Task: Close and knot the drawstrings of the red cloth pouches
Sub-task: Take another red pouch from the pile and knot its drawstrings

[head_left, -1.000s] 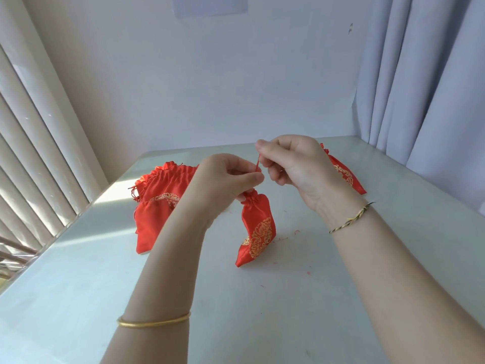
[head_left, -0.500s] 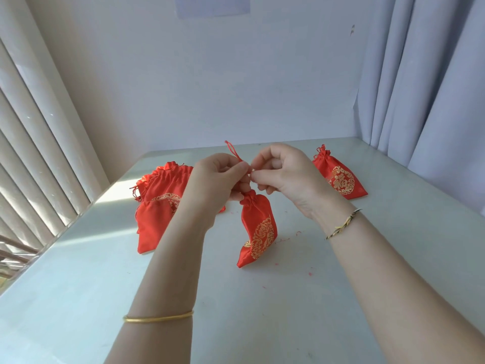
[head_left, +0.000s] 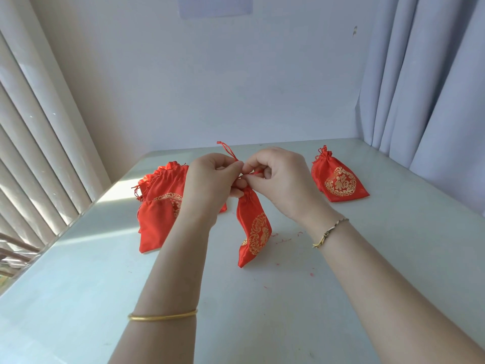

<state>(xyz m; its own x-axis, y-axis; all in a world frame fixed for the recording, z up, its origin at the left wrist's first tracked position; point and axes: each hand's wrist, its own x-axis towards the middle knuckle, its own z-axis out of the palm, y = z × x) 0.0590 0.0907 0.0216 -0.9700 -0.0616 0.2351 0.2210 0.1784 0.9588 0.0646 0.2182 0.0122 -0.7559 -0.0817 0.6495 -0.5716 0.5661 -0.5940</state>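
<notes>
A red cloth pouch (head_left: 253,227) with a gold print hangs from its gathered neck, its bottom corner touching the white table (head_left: 262,311). My left hand (head_left: 212,182) and my right hand (head_left: 278,179) meet just above the neck, each pinching the red drawstring (head_left: 227,151). One string end sticks up and to the left above my left fingers. A short piece shows between my right fingers. The neck itself is hidden by my fingertips.
A heap of red pouches (head_left: 160,203) lies to the left behind my left forearm. One closed pouch (head_left: 337,182) lies flat at the right. Window blinds (head_left: 31,153) run along the left edge, a curtain (head_left: 433,88) hangs at the right, a wall stands behind.
My hands came closer together over the pouch neck. The string end now sticks up to the left of my left fingers. My right hand moved left, uncovering the pouch on the right.
</notes>
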